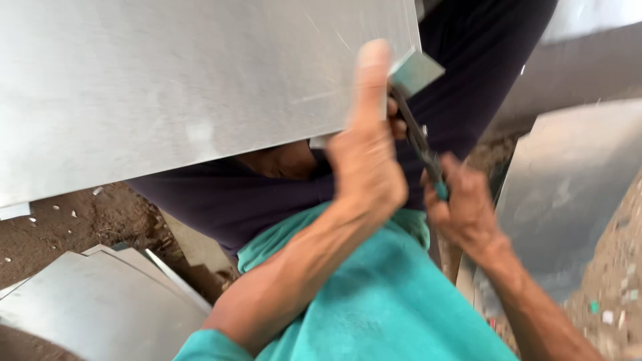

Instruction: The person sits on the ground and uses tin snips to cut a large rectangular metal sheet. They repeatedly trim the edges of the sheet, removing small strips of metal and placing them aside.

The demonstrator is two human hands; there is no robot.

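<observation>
Item: teal cloth garment [381,307], nearest the camera, covering the person's torso and upper arms at the bottom of the view.

Item: stack of flat grey sheet-metal pieces [100,301], lower left, lying on the brown dirt ground [60,220], corners fanned out, pale chips scattered beside it.

Item: left hand [366,154], forearm rising from the teal sleeve. Thumb stretched straight up and pressed flat on the face of the metal sheet; the other fingers curl behind the sheet's lower edge, pinching it. Grasp: clamped on the sheet.

Item: right hand [465,210], just right of the left hand, knuckles toward the camera. Fingers clenched round the teal-tipped handles of the snips.

Item: dark metal tin snips [418,140], running diagonally from the right hand up to the sheet's lower right corner. The blades meet the sheet there; whether they are apart or closed cannot be told, as the picture is blurred.

Item: large flat silver-grey metal sheet [187,87], filling the upper left, held tilted above the lap, lightly scratched. At its right corner a small bent flap [418,70] hangs beside the snips.

Item: dark navy trousers [281,194], behind and under the sheet, covering the bent legs.

Item: second grey metal sheet [575,180], right side, leaning near the right forearm; gravelly ground [615,281] beyond it.
</observation>
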